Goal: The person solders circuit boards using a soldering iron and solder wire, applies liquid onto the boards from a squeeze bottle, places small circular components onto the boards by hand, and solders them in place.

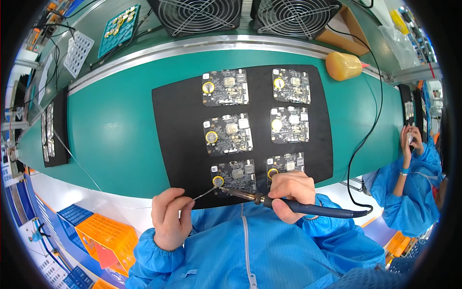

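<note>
1. Presently, the right grip (pixel 292 191) is clamped on a dark-blue-handled soldering iron (pixel 317 209).
2. The left grip (pixel 169 216) pinches thin silvery wire (pixel 204 193).
3. Both end beside the round yellow-rimmed cell (pixel 218 181) on the near-left black circuit board (pixel 240 176).

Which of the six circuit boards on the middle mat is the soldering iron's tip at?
The left board in the bottom row: only there is the iron's tip at a round cell.

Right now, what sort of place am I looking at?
Probably an electronics assembly workshop: six circuit boards lie on a black mat, the right hand holds a soldering iron, and another person in blue is nearby.
</note>
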The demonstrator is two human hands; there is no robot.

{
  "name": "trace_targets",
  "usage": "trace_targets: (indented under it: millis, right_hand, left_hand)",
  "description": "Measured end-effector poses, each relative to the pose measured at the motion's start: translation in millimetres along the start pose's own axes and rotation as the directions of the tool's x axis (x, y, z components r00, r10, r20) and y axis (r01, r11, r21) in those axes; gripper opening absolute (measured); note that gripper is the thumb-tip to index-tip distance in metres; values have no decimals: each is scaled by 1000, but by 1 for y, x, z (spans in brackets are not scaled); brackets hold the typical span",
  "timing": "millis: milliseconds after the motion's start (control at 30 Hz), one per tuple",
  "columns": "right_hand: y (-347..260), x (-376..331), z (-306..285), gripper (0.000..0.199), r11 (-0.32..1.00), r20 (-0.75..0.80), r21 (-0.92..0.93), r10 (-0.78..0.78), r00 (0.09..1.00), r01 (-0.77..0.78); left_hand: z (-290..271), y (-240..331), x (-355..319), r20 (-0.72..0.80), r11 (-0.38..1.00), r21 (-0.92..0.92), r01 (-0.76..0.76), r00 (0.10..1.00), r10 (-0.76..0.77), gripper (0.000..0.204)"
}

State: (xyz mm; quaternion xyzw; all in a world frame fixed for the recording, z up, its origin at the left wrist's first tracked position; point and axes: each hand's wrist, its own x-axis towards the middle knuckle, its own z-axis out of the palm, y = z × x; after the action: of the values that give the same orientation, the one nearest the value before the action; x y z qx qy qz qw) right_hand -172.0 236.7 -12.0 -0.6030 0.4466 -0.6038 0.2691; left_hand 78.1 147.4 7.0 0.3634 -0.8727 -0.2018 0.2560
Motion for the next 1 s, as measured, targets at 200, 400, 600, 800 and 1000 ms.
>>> trace_targets:
  millis: [200,400,600,800,1000]
  right_hand:
    - [4,-2,10,8,999,74,-38,-31,997,34]
    - [4,-1,12,9,997,82,-61,-30,996,35]
    - [4,-1,12,13,998,69,-52,-19,997,22]
    - [7,-2,12,9,994,99,-105,-34,994,45]
    - [9,-2,14,7,994,90,-91,-57,994,65]
  left_hand:
    - [4,-5,-16,-15,997,-72,33,999,-34,21]
    - [7,-6,-17,-28,993,-121,6,1000,-10,22]
    - [10,-5,-19,-36,990,-143,10,999,-15,23]
    - [14,-5,-17,-25,986,-166,6,1000,-10,22]
    - [19,-6,-16,-22,984,-181,-2,1000,-2,21]
